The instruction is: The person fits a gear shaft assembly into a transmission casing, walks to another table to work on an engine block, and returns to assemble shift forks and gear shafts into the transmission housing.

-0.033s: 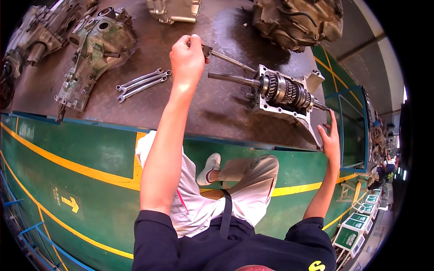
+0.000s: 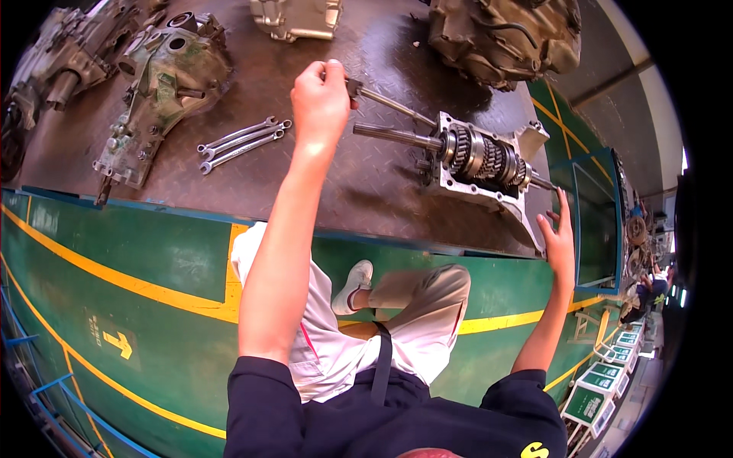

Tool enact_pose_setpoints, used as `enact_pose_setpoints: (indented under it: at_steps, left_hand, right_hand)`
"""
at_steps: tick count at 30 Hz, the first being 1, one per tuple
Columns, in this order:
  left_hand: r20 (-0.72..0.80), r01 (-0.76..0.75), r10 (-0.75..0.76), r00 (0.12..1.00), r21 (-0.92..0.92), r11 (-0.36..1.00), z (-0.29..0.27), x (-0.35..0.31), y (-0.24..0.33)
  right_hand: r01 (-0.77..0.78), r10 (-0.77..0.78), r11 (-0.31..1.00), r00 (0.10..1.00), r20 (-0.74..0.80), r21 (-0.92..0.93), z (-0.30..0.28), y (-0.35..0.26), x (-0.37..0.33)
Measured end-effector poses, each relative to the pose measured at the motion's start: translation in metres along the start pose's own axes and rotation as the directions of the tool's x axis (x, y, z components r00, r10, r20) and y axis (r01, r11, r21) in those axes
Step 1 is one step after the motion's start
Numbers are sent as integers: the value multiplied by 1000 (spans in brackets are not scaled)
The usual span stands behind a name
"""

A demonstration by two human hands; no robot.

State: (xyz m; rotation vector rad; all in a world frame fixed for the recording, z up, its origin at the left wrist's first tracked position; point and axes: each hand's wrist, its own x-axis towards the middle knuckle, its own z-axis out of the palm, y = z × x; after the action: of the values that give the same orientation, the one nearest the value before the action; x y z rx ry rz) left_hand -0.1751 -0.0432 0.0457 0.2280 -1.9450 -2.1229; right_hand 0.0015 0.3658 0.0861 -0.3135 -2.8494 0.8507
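My left hand (image 2: 319, 101) is closed round the block-shaped end of a shift rod (image 2: 393, 103). The rod slopes down to the right, its far end at the upper left corner of an open gearbox housing (image 2: 489, 194). A gear shaft (image 2: 489, 159) with several gears lies in this housing, and its long splined end (image 2: 397, 136) sticks out to the left beneath the rod. At the housing's right side, my right hand (image 2: 560, 243) has its fingers apart. Its index fingertip is at the thin right end of the gear shaft; whether it touches is hard to tell.
Three wrenches (image 2: 243, 143) lie on the metal workbench (image 2: 336, 200), left of my left forearm. A dirty gearbox casing (image 2: 164, 95) stands farther left. Another large casing (image 2: 504, 38) is at the back right, a paler one (image 2: 296, 18) at the back middle.
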Motion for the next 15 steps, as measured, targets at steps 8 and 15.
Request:
enact_pose_setpoints:
  at_steps: [8,15]
  left_hand:
    - [-13,-10,12,1000,142,990,17,6,-19]
    - [73,95,-115,991,241,966,23,22,-41]
  right_hand:
    - [16,-17,1000,999,-49,-20,0,-2,-5]
    - [28,-32,999,995,-92,-35,3,-6,-2]
